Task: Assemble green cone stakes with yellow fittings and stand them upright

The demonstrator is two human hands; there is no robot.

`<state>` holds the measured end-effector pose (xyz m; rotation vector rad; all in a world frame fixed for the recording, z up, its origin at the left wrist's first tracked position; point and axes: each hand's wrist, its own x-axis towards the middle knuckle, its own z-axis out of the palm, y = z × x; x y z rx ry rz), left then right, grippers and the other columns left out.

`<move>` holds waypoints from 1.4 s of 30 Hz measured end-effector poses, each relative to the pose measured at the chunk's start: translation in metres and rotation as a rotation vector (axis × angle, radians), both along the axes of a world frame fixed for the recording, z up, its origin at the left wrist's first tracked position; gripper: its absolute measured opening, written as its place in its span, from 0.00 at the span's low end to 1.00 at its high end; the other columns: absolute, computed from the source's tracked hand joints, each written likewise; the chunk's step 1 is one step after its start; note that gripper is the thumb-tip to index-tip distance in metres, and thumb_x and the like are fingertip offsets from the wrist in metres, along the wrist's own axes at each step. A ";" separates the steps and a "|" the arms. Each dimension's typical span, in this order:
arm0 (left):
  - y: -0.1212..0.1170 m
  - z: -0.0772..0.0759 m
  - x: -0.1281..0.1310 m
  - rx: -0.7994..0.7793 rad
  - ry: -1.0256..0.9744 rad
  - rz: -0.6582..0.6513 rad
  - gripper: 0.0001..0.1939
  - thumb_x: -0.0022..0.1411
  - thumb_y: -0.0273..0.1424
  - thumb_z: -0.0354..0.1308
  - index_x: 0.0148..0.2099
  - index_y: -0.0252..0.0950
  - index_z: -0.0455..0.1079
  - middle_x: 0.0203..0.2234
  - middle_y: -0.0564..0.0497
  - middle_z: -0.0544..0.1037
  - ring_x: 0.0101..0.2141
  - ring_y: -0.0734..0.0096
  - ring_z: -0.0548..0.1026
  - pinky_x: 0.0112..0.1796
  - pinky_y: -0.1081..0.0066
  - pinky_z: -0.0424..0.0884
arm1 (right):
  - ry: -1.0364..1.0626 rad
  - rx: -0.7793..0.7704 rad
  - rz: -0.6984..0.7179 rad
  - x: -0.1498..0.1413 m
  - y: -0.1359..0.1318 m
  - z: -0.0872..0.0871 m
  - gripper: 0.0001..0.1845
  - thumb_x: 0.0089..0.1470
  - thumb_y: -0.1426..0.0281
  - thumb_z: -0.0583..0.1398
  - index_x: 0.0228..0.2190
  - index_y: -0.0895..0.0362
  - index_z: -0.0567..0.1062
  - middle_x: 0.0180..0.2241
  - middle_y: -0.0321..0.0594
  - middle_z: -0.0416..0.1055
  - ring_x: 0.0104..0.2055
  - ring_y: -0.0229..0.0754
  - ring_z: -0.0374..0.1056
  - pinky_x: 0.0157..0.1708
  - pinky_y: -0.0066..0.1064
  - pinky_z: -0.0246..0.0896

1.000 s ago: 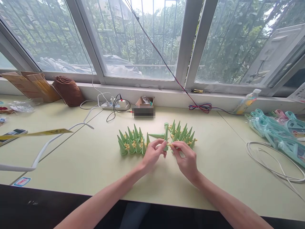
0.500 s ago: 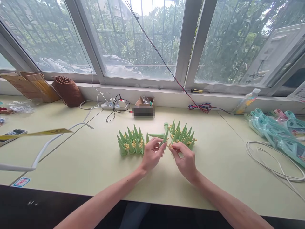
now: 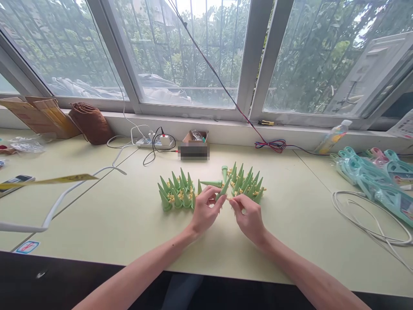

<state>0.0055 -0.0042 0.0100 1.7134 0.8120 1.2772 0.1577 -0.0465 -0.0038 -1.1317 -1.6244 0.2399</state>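
Observation:
Over the middle of the table, my left hand (image 3: pixel 205 211) is closed on a green plastic spike (image 3: pixel 224 187), a cone that tilts up and to the right. My right hand (image 3: pixel 249 216) pinches a small yellow piece (image 3: pixel 229 198) close to the spike's lower end; fingers hide whether the two touch. To the left stands a group of green spikes (image 3: pixel 176 196) with yellow pieces at their bases. A similar group of spikes (image 3: pixel 247 183) stands to the right. Between them, one spike (image 3: pixel 211 183) lies on its side and another spike (image 3: pixel 224 172) stands wide end up.
Behind the spikes sits a small open cardboard box (image 3: pixel 195 137), beside a power strip (image 3: pixel 155 142) with cables. At the right are teal plastic items (image 3: pixel 368 178), a coiled white cable (image 3: pixel 351 215) and a bottle (image 3: pixel 335 137). A phone (image 3: pixel 17 183) lies far left.
My right hand has shifted slightly left, bringing the yellow piece closer to the held spike. The spike leans a little more to the right.

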 end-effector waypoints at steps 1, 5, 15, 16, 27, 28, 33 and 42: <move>0.000 0.000 0.000 0.005 0.008 0.012 0.07 0.63 0.34 0.59 0.38 0.35 0.72 0.33 0.52 0.68 0.24 0.80 0.67 0.20 0.77 0.70 | 0.005 -0.011 0.002 0.000 0.000 0.001 0.11 0.64 0.70 0.55 0.29 0.56 0.70 0.24 0.35 0.67 0.24 0.35 0.61 0.26 0.27 0.58; -0.001 0.002 0.001 0.032 0.034 0.074 0.07 0.63 0.34 0.59 0.37 0.35 0.72 0.32 0.52 0.69 0.23 0.81 0.67 0.20 0.78 0.68 | 0.059 -0.042 0.008 -0.003 -0.003 0.004 0.05 0.64 0.69 0.55 0.36 0.56 0.70 0.26 0.34 0.68 0.24 0.36 0.63 0.26 0.27 0.61; -0.001 0.002 0.001 0.071 0.083 0.105 0.08 0.63 0.35 0.59 0.36 0.35 0.72 0.30 0.52 0.69 0.23 0.80 0.65 0.21 0.77 0.68 | -0.007 -0.037 0.029 -0.002 -0.001 0.004 0.08 0.65 0.70 0.53 0.38 0.56 0.73 0.29 0.37 0.69 0.24 0.36 0.65 0.27 0.29 0.62; -0.001 0.002 0.001 0.080 0.091 0.106 0.08 0.63 0.35 0.59 0.36 0.35 0.72 0.30 0.52 0.69 0.23 0.80 0.65 0.21 0.77 0.68 | 0.002 -0.043 0.031 -0.002 -0.001 0.003 0.08 0.65 0.69 0.53 0.37 0.57 0.73 0.28 0.37 0.69 0.24 0.35 0.64 0.27 0.28 0.62; -0.003 0.002 0.001 0.124 0.090 0.063 0.09 0.63 0.36 0.58 0.38 0.36 0.73 0.32 0.50 0.70 0.26 0.77 0.67 0.22 0.78 0.69 | 0.028 -0.141 0.067 -0.002 -0.001 -0.001 0.18 0.66 0.65 0.50 0.25 0.57 0.67 0.18 0.31 0.60 0.19 0.33 0.55 0.21 0.27 0.52; -0.003 0.002 0.002 0.119 0.089 0.060 0.09 0.63 0.36 0.58 0.38 0.36 0.73 0.32 0.50 0.70 0.27 0.77 0.67 0.22 0.78 0.70 | 0.023 -0.137 0.065 -0.002 -0.001 -0.001 0.19 0.66 0.65 0.50 0.24 0.56 0.67 0.18 0.31 0.60 0.19 0.34 0.54 0.22 0.27 0.52; -0.002 0.001 0.003 0.095 0.094 0.066 0.08 0.64 0.35 0.58 0.38 0.36 0.73 0.32 0.51 0.69 0.27 0.77 0.67 0.23 0.78 0.71 | 0.016 -0.140 0.050 -0.001 0.000 0.000 0.19 0.66 0.64 0.50 0.25 0.56 0.67 0.19 0.31 0.59 0.20 0.34 0.54 0.23 0.27 0.51; -0.001 0.001 0.002 0.075 0.105 0.113 0.08 0.63 0.36 0.58 0.38 0.36 0.73 0.32 0.51 0.70 0.25 0.78 0.65 0.23 0.78 0.69 | 0.025 -0.103 0.025 -0.004 -0.003 0.004 0.09 0.61 0.64 0.58 0.39 0.57 0.70 0.25 0.34 0.67 0.20 0.34 0.59 0.22 0.27 0.59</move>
